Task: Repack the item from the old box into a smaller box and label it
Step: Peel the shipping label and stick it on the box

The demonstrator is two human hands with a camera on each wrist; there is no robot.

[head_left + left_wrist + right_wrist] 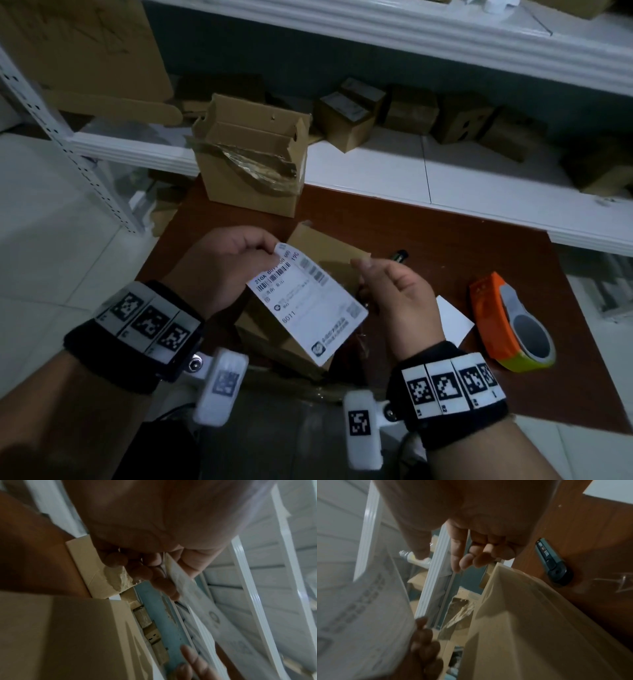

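My left hand (pixel 270 251) pinches the top corner of a white shipping label (pixel 308 305) printed with barcodes and holds it tilted above a small brown cardboard box (pixel 329 250) on the table. In the left wrist view the fingers (pixel 154 574) curl round the label's edge (pixel 197 597). My right hand (pixel 364 267) hovers just right of the label with loosely curled fingers and holds nothing; its wrist view shows the relaxed fingertips (pixel 467 558) above the small box (pixel 513 628). The old box (pixel 250 164) stands open behind, with torn tape hanging on its front.
The brown table (pixel 445 246) carries an orange tape dispenser (pixel 507 322) at the right, a dark utility knife (pixel 400 256) (pixel 553 563) and a white paper slip (pixel 454 318). A white shelf (pixel 479 178) behind holds several small cardboard boxes (pixel 411 113).
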